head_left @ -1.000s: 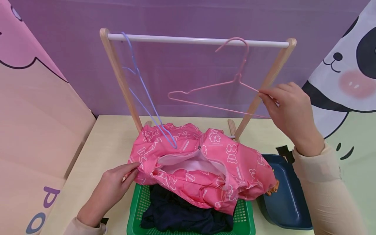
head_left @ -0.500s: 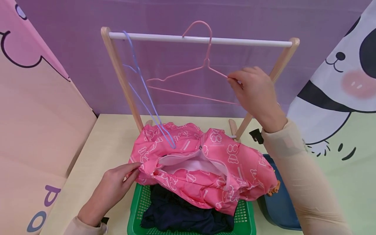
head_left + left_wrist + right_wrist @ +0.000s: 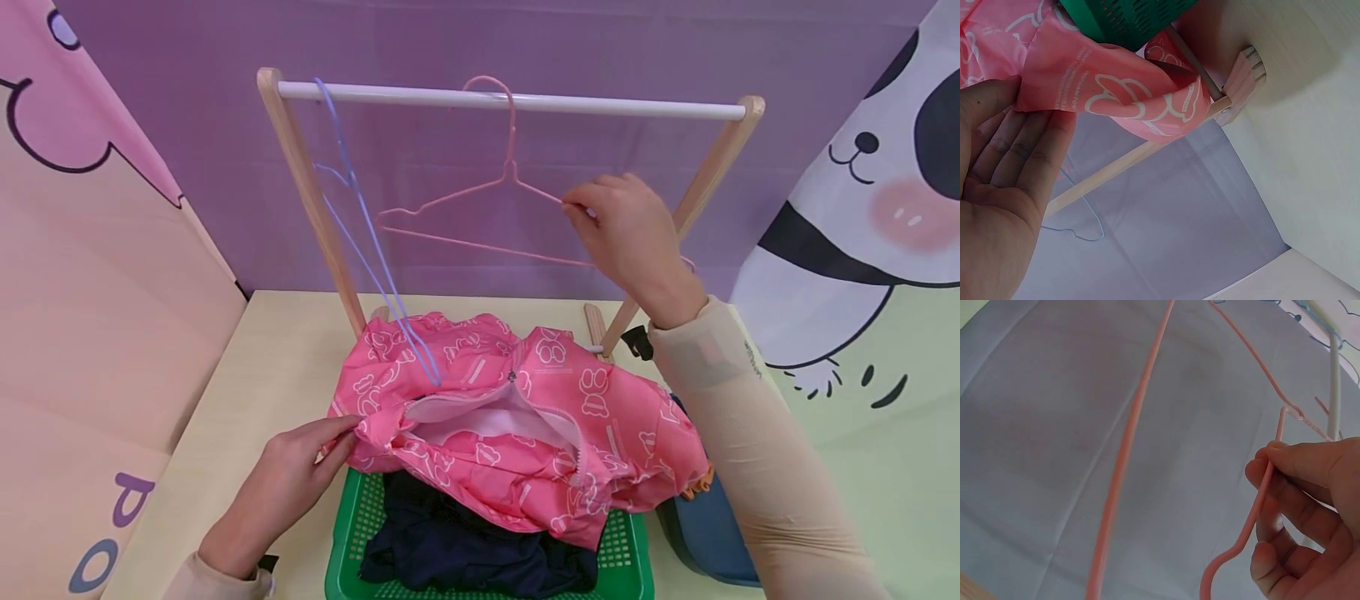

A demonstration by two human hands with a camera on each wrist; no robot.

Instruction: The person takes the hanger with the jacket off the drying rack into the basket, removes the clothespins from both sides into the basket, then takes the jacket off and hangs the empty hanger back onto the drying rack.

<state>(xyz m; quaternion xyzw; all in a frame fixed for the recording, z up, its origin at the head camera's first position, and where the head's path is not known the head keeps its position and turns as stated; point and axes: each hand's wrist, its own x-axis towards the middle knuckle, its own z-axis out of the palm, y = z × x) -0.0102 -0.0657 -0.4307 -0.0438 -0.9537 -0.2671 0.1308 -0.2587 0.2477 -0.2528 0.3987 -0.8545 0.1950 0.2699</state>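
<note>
My right hand [image 3: 626, 237] pinches the right shoulder of a pink wire hanger [image 3: 480, 192], whose hook loops over the rack's white rail [image 3: 622, 105]. Thumb and fingertips meet on the pink wire [image 3: 1261, 494] in the right wrist view. Low on the left, my left hand [image 3: 288, 475] pinches the edge of a pink jacket [image 3: 637, 417] with white printed outlines. The jacket lies spread out, its zip partly undone and the pale lining showing. In the left wrist view the jacket cloth [image 3: 1116, 87] runs out from between thumb and fingers.
A blue hanger [image 3: 360, 200] hangs at the rail's left end, its lower tip over the jacket. Beneath the jacket stands a green basket [image 3: 637, 558] holding dark navy cloth [image 3: 480, 542]. A dark blue bin [image 3: 708, 533] sits right, partly behind my right arm. Wooden legs [image 3: 311, 192] support the rail.
My right hand has carried the pink hanger leftward along the rail, raised its hook, then lowered it over the rail. My left hand keeps its hold on the jacket.
</note>
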